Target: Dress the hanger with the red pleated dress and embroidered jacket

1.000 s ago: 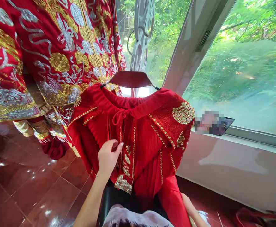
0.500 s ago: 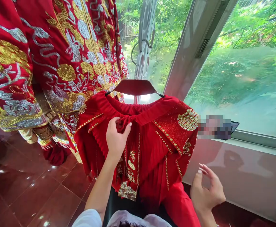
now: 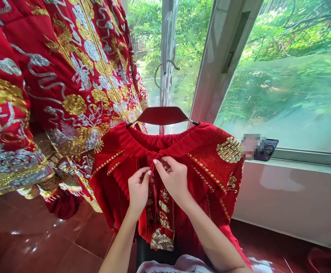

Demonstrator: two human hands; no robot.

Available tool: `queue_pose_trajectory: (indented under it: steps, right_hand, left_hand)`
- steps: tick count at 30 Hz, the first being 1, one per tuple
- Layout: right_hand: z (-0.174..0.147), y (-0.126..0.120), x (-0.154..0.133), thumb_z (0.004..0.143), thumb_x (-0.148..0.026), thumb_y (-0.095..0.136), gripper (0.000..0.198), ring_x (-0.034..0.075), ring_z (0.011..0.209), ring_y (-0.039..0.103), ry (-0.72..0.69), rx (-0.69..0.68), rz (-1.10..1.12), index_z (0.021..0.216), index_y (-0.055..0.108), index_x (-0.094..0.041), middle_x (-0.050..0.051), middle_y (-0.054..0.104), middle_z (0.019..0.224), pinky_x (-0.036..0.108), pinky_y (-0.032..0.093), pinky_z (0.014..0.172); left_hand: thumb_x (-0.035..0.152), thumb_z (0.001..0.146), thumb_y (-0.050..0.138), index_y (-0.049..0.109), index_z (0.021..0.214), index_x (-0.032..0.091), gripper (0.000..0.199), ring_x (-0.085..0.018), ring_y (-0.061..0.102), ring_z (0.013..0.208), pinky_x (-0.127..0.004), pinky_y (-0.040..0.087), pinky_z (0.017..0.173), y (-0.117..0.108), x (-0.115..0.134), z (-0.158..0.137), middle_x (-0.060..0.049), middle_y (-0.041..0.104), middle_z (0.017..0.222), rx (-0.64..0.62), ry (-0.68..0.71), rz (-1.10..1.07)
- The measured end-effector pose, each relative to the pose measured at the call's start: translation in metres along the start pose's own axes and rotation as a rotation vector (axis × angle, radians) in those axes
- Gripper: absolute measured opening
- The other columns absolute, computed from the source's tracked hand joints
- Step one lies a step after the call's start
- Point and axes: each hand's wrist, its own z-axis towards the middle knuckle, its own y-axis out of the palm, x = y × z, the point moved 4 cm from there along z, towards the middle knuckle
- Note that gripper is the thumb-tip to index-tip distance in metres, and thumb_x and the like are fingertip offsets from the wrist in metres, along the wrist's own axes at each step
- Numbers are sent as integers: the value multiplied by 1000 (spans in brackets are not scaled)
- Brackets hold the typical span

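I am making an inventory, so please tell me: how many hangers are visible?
1: the hanger at the neck of the red garment, in front of the window. Others may be hidden or outside the view.

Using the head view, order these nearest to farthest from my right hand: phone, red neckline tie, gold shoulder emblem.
1. Red neckline tie: at the right hand.
2. Gold shoulder emblem: right of it, on the garment.
3. Phone: farther right, by the window.
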Motion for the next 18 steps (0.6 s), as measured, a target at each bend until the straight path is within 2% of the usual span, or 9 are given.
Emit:
queue_pose_trajectory:
  steps: [3, 6, 9, 11, 15, 18]
  right_hand:
    - [3, 0, 2, 88, -36, 50, 32, 7, 44, 42, 75, -121, 129, 62, 54, -17, -3, 51, 50, 19, 36, 47]
    - [-10, -5, 10, 87, -37, 49, 33, 8, 47, 43, 98, -243, 246, 61, 54, -17, -2, 49, 51, 20, 35, 48]
    - [-49, -7, 32, 85, -39, 48, 35, 9, 46, 40, 154, -354, 197, 59, 53, -17, -2, 46, 48, 22, 29, 45]
    - [-84, -5, 52, 87, -40, 43, 37, 11, 45, 42, 189, -450, 102, 61, 56, -17, 0, 50, 48, 23, 30, 44]
    - [-143, -9, 81, 87, -35, 40, 37, 14, 43, 47, 116, -584, -26, 59, 57, -18, 2, 55, 48, 26, 30, 44]
    - [-158, -25, 90, 86, -28, 42, 35, 16, 40, 47, 69, -637, -65, 54, 53, -21, 3, 55, 46, 29, 28, 43]
  left_hand:
    - [36, 82, 63, 72, 88, 17, 21, -13, 63, 64, -23, 52, 62, 0, 2, -6, -4, 72, 80, 10, 43, 33]
    - [36, 86, 59, 71, 96, 19, 23, -14, 65, 73, -24, 54, 68, -5, 12, -10, -5, 72, 88, 70, 92, 22]
    - [34, 89, 55, 68, 103, 20, 24, -15, 65, 85, -25, 54, 77, -9, 26, -14, -5, 69, 98, 161, 187, 70]
    - [32, 89, 56, 67, 103, 20, 22, -14, 64, 90, -25, 53, 80, -7, 34, -15, -5, 68, 100, 177, 226, 128]
    - [28, 87, 56, 64, 102, 19, 19, -15, 63, 91, -25, 53, 80, 5, 44, -14, -6, 66, 100, 149, 236, 204]
    - [30, 85, 59, 61, 96, 17, 17, -15, 63, 87, -27, 53, 80, 12, 47, -14, -6, 65, 94, 183, 184, 213]
